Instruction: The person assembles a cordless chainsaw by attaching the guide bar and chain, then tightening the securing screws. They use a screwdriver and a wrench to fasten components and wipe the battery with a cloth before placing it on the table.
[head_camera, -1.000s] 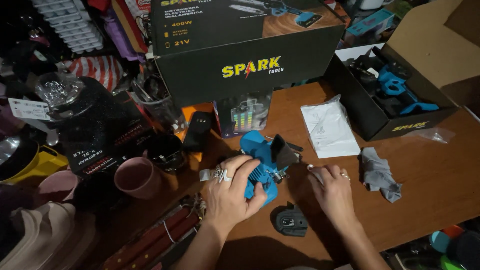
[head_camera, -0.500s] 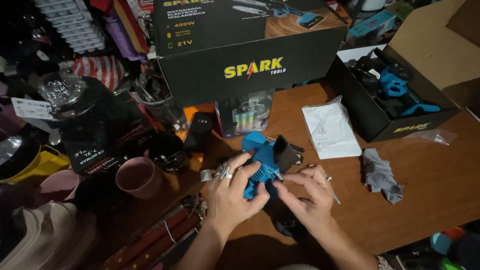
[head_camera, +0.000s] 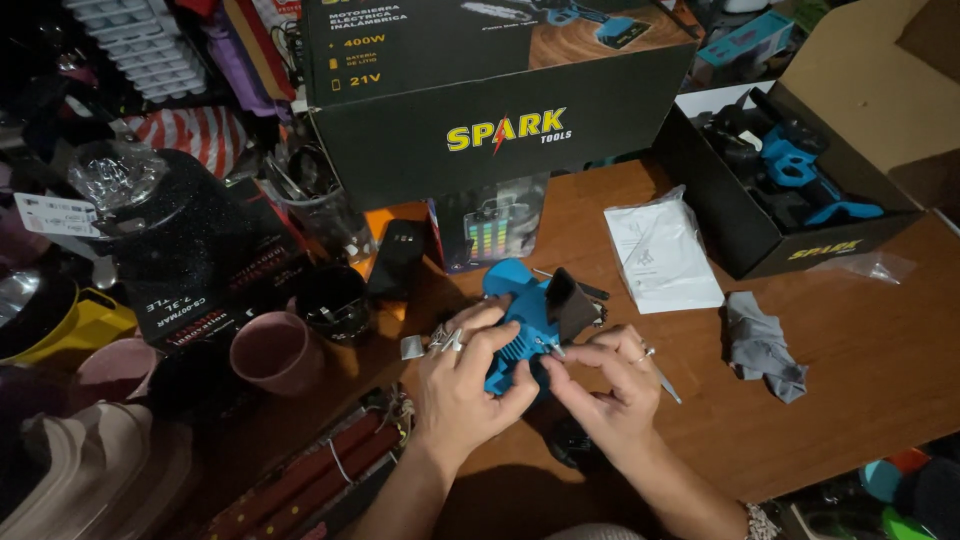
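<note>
A blue power tool body with ribbed vents lies on the wooden table, near its front middle, with a dark part standing up at its right end. The left hand, wearing rings, wraps its fingers over the tool's left flank and grips it. The right hand meets the tool from the right, fingertips pinched at its lower edge on a thin metal tool, whose shaft runs out past the hand toward the right.

Just behind the blue tool stands a small clear package with coloured bars. Behind that sits a large black carton with yellow lettering on its front. To the right lies a white folded leaflet in a plastic bag, then a crumpled grey cloth. An open black box at far right holds blue and black parts. A pink mug stands left of the hands.
</note>
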